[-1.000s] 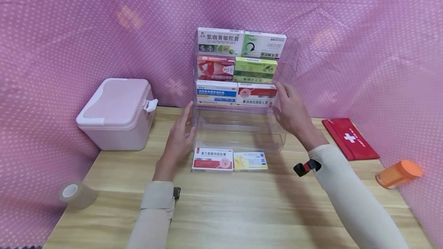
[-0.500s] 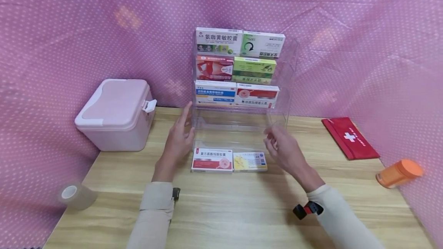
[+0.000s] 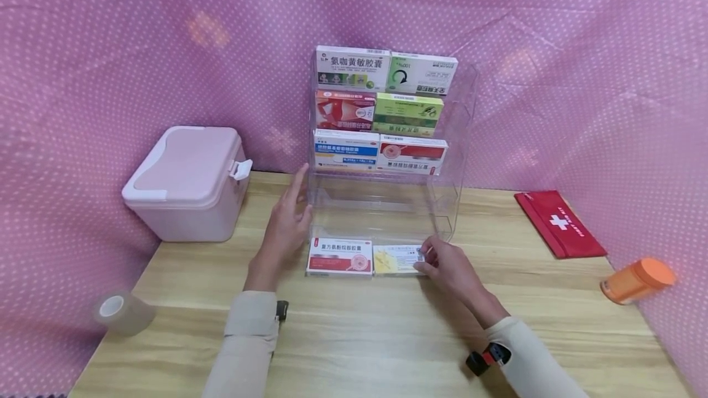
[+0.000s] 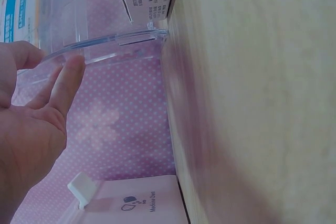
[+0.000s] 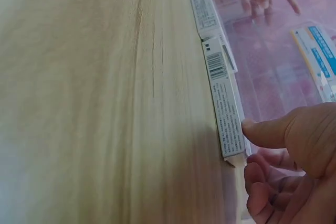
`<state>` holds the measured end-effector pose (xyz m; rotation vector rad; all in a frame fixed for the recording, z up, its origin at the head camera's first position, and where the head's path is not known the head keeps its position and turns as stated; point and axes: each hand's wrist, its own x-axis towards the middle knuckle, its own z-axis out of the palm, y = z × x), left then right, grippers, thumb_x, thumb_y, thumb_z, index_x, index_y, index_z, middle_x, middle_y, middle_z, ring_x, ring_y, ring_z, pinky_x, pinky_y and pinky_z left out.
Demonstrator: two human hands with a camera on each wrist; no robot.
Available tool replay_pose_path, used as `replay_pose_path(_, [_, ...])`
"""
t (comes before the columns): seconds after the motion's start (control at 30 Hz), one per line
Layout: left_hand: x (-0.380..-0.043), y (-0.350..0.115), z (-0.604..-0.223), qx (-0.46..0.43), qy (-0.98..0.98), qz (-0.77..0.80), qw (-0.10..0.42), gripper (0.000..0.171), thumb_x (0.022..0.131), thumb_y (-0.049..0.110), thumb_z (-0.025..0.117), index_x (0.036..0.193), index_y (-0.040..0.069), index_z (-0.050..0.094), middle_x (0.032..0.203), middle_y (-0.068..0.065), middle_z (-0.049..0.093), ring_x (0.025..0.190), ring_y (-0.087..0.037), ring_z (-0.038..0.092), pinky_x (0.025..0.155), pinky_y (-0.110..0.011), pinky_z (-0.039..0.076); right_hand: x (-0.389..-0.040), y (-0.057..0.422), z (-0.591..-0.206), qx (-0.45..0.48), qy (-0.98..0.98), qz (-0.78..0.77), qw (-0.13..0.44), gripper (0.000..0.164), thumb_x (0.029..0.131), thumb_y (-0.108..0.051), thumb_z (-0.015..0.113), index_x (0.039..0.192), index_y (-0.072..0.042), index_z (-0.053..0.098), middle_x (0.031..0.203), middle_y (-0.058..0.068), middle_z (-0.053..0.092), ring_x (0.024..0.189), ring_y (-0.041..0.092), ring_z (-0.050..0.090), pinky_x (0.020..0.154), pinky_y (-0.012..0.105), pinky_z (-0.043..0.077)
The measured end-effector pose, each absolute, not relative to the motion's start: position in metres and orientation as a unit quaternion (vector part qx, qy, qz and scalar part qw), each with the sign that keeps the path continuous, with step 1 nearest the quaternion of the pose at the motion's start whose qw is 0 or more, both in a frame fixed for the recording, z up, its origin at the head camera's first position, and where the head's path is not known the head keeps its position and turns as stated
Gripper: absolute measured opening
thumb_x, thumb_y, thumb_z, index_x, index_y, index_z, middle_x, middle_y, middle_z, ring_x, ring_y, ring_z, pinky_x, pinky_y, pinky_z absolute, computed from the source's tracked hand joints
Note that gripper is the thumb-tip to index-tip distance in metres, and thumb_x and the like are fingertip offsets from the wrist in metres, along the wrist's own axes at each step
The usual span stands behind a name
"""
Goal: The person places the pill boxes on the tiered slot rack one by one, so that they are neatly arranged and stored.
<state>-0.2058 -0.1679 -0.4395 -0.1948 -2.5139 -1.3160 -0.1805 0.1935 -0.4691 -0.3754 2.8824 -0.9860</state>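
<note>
A clear tiered rack (image 3: pixel 381 217) stands on the table, holding several medicine boxes in its upper tiers. In its lowest tier lie a red-and-white medicine box (image 3: pixel 340 255) and, to the right, a yellow-and-white medicine box (image 3: pixel 394 260). My right hand (image 3: pixel 452 270) is at the right end of the yellow-and-white box, pinching its corner. In the right wrist view the thumb lies against that box (image 5: pixel 226 108) and the other fingers curl by its end. My left hand (image 3: pixel 281 232) touches the rack's left side with extended fingers, as the left wrist view also shows.
A pink medicine chest (image 3: pixel 185 183) stands at the left, with a roll of clear tape (image 3: pixel 126 313) nearer. At the right lie a red first aid pouch (image 3: pixel 560 225) and an orange bottle (image 3: pixel 636 281). A pink dotted cloth (image 3: pixel 265 11) hangs behind the wooden table (image 3: pixel 354 336).
My right hand has come down from the red-and-white box in the third tier to the yellow-and-white box in the lowest tier. The left hand has stayed at the rack's side.
</note>
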Motion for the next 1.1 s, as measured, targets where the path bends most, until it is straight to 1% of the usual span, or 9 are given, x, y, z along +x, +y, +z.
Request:
replay_pose_path(0.13, [-0.207, -0.168, -0.437, -0.068, -0.877, -0.452, 0.146, 0.097, 0.106, 0.002, 0.057, 0.168, 0.059, 0.009, 0.173, -0.011, 0.039, 0.147, -0.039, 0.055, 0.114, -0.054, 0.059, -0.175, 0.206, -0.469, -0.11, 0.931, -0.343, 0.063, 0.03, 0.096, -0.014, 0.081, 0.116, -0.006, 0.059, 0.096, 0.01, 0.074, 0.086, 0.018, 0.065, 0.071, 0.028, 0.056])
replay_pose_path(0.27, [-0.207, -0.167, -0.435, -0.072, -0.875, -0.457, 0.141, 0.096, 0.106, 0.001, 0.057, 0.169, 0.056, 0.01, 0.174, -0.011, 0.037, 0.147, -0.039, 0.055, 0.113, -0.054, 0.06, -0.168, 0.222, -0.469, -0.128, 0.925, -0.35, 0.078, 0.048, 0.097, -0.014, 0.08, 0.137, 0.0, 0.058, 0.107, 0.014, 0.075, 0.093, 0.021, 0.068, 0.078, 0.032, 0.059])
replay_pose_path(0.37, [-0.206, -0.167, -0.433, -0.072, -0.873, -0.462, 0.141, 0.097, 0.105, 0.001, 0.057, 0.168, 0.057, 0.01, 0.174, -0.011, 0.037, 0.147, -0.039, 0.055, 0.112, -0.053, 0.061, -0.167, 0.23, -0.471, -0.159, 0.918, -0.353, 0.081, 0.051, 0.097, -0.012, 0.078, 0.143, 0.003, 0.059, 0.11, 0.017, 0.075, 0.095, 0.021, 0.068, 0.08, 0.029, 0.057])
replay_pose_path(0.5, [-0.205, -0.167, -0.433, -0.066, -0.875, -0.46, 0.138, 0.098, 0.106, 0.001, 0.057, 0.167, 0.06, 0.008, 0.174, -0.011, 0.038, 0.148, -0.038, 0.054, 0.113, -0.052, 0.061, -0.166, 0.235, -0.473, -0.189, 0.905, -0.373, 0.086, 0.041, 0.098, -0.007, 0.076, 0.136, 0.003, 0.064, 0.109, 0.019, 0.075, 0.095, 0.021, 0.068, 0.079, 0.024, 0.055])
replay_pose_path(0.63, [-0.205, -0.167, -0.435, -0.062, -0.876, -0.458, 0.136, 0.098, 0.106, 0.002, 0.056, 0.166, 0.061, 0.007, 0.174, -0.011, 0.038, 0.149, -0.038, 0.053, 0.114, -0.053, 0.06, -0.165, 0.237, -0.474, -0.188, 0.894, -0.398, 0.09, 0.037, 0.097, -0.003, 0.076, 0.13, -0.001, 0.06, 0.112, 0.02, 0.074, 0.096, 0.021, 0.068, 0.08, 0.022, 0.054])
replay_pose_path(0.73, [-0.206, -0.166, -0.437, -0.059, -0.876, -0.459, 0.137, 0.099, 0.106, 0.002, 0.057, 0.165, 0.063, 0.007, 0.173, -0.011, 0.039, 0.15, -0.039, 0.053, 0.114, -0.054, 0.059, -0.163, 0.237, -0.474, -0.176, 0.888, -0.413, 0.096, 0.038, 0.097, -0.001, 0.075, 0.13, -0.003, 0.056, 0.115, 0.02, 0.073, 0.097, 0.02, 0.068, 0.081, 0.021, 0.054])
replay_pose_path(0.9, [-0.206, -0.167, -0.437, -0.061, -0.877, -0.455, 0.142, 0.1, 0.105, 0.0, 0.057, 0.165, 0.063, 0.008, 0.174, -0.011, 0.038, 0.15, -0.039, 0.053, 0.115, -0.054, 0.059, -0.16, 0.238, -0.474, -0.159, 0.885, -0.429, 0.088, 0.041, 0.096, 0.002, 0.075, 0.131, -0.003, 0.054, 0.111, 0.018, 0.072, 0.096, 0.02, 0.066, 0.081, 0.021, 0.056])
replay_pose_path(0.97, [-0.206, -0.167, -0.437, -0.062, -0.878, -0.454, 0.142, 0.1, 0.105, 0.0, 0.057, 0.166, 0.062, 0.008, 0.174, -0.011, 0.037, 0.15, -0.039, 0.052, 0.114, -0.054, 0.059, -0.158, 0.24, -0.474, -0.158, 0.884, -0.432, 0.082, 0.041, 0.095, 0.002, 0.075, 0.13, -0.003, 0.054, 0.11, 0.018, 0.071, 0.096, 0.02, 0.066, 0.081, 0.021, 0.056])
replay_pose_path(1.1, [-0.204, -0.166, -0.435, -0.061, -0.878, -0.454, 0.139, 0.097, 0.106, 0.001, 0.057, 0.169, 0.056, 0.009, 0.176, -0.009, 0.035, 0.15, -0.038, 0.052, 0.115, -0.053, 0.059, -0.156, 0.242, -0.474, -0.156, 0.877, -0.447, 0.079, 0.042, 0.095, 0.003, 0.076, 0.13, -0.004, 0.054, 0.11, 0.018, 0.07, 0.097, 0.022, 0.066, 0.08, 0.02, 0.056])
